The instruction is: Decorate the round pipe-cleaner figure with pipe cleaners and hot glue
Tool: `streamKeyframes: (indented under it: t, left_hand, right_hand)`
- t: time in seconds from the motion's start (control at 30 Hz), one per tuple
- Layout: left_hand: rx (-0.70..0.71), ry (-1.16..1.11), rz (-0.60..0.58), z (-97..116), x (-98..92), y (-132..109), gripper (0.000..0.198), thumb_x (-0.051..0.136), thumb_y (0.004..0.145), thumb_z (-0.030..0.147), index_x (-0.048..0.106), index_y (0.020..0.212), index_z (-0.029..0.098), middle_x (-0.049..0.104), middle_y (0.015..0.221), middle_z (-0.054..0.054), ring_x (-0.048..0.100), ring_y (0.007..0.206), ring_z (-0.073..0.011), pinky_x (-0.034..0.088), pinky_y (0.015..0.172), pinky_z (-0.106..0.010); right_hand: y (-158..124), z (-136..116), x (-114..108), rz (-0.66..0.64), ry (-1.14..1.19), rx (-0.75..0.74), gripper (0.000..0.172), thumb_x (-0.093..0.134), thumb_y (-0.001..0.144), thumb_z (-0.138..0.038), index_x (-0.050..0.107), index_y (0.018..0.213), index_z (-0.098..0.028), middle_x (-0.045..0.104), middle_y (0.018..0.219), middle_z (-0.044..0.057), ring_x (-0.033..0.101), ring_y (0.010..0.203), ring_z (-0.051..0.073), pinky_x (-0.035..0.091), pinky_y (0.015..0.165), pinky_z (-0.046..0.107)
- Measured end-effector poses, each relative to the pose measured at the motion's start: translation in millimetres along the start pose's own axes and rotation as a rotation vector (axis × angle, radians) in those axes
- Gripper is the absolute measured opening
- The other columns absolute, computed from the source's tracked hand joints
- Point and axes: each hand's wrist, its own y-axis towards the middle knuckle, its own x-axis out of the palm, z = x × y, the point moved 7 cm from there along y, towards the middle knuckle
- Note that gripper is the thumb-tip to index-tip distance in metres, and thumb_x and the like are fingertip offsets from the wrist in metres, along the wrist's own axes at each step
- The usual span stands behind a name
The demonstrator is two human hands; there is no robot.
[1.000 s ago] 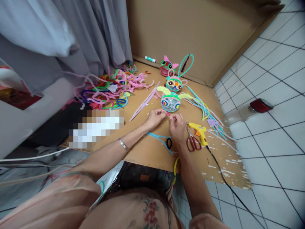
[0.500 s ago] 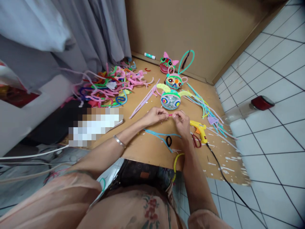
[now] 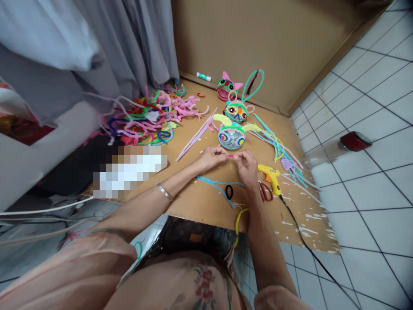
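Observation:
Between my two hands a short bright pink pipe cleaner (image 3: 230,156) is stretched level. My left hand (image 3: 213,157) pinches one end; my right hand (image 3: 246,164) pinches the other. Just beyond the fingertips sits a clear ball decorated as a head (image 3: 232,136), with ringed eyes, a green band and pale yellow pipe-cleaner horns. Beneath and near my hands lie blue pipe cleaners (image 3: 213,181) and a black ring (image 3: 229,192). Close to my right wrist are a yellow glue gun (image 3: 272,177) and red-handled scissors (image 3: 266,192), partly hidden by the arm.
Two more decorated heads, one with round ears (image 3: 237,113) and one with pink ears (image 3: 226,89), stand behind. A tangled pipe-cleaner pile (image 3: 155,114) is at left, loose pipe cleaners (image 3: 274,140) at right. A glue stick (image 3: 204,77) lies by the wall. The glue gun's cord (image 3: 300,234) crosses the board's edge.
Both hands keep their pinch on the pink pipe cleaner, with hardly any movement. The whole view has shifted very slightly.

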Motion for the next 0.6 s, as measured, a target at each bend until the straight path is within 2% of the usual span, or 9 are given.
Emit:
streamKeyframes:
  t: [0.17,0.27,0.33,0.4,0.47,0.6]
  left_hand:
    - [0.005,-0.166,0.213,-6.1,-2.6,1.6,0.010,0.056,0.061,0.024,0.058,0.062,0.015,0.047,0.051,0.006,0.037,0.047,-0.0056,0.029,0.047,-0.019]
    - [-0.006,-0.264,0.282,-13.3,-1.1,2.8,0.007,0.056,0.061,0.022,0.058,0.063,0.015,0.046,0.049,0.006,0.036,0.045,-0.0053,0.029,0.046,-0.019]
    - [-0.018,-0.298,0.248,-14.5,1.2,4.0,0.008,0.059,0.063,0.022,0.059,0.064,0.014,0.050,0.052,0.005,0.038,0.045,-0.0052,0.030,0.046,-0.019]
    - [-0.024,-0.280,0.152,-11.1,3.4,4.9,0.013,0.062,0.065,0.026,0.060,0.066,0.014,0.055,0.058,0.003,0.041,0.046,-0.0054,0.032,0.047,-0.019]
    - [0.001,-0.195,0.068,-3.5,1.4,4.3,0.018,0.064,0.069,0.031,0.062,0.068,0.013,0.058,0.062,0.001,0.043,0.049,-0.0058,0.033,0.049,-0.020]
    - [0.072,0.030,0.019,9.4,-9.1,1.0,0.027,0.062,0.076,0.040,0.064,0.072,0.013,0.052,0.057,0.003,0.042,0.052,-0.0071,0.031,0.051,-0.020]
  right_hand:
    - [-6.6,-12.6,9.8,0.077,-0.075,0.007,0.018,0.050,0.089,-0.028,0.056,0.072,-0.022,0.058,0.073,0.000,0.052,0.073,0.017,0.038,0.074,0.032]
    - [-9.3,-18.8,15.8,0.103,-0.135,-0.017,0.020,0.050,0.089,-0.028,0.054,0.071,-0.022,0.058,0.074,0.001,0.052,0.075,0.018,0.036,0.075,0.033]
    - [-8.6,-16.8,14.1,0.112,-0.136,-0.010,0.020,0.050,0.090,-0.029,0.055,0.072,-0.022,0.058,0.075,0.001,0.052,0.075,0.018,0.036,0.075,0.033]
    - [-6.2,-10.1,7.8,0.113,-0.108,0.019,0.018,0.050,0.089,-0.029,0.057,0.074,-0.022,0.059,0.076,0.001,0.053,0.075,0.018,0.037,0.074,0.032]
    - [-3.1,-2.8,1.1,0.090,-0.065,0.037,0.016,0.051,0.088,-0.028,0.058,0.076,-0.022,0.058,0.075,0.000,0.053,0.073,0.017,0.039,0.073,0.031]
    - [0.9,3.3,-2.4,-0.015,0.008,0.014,0.015,0.054,0.087,-0.028,0.061,0.075,-0.021,0.057,0.073,-0.001,0.052,0.071,0.016,0.039,0.072,0.030]
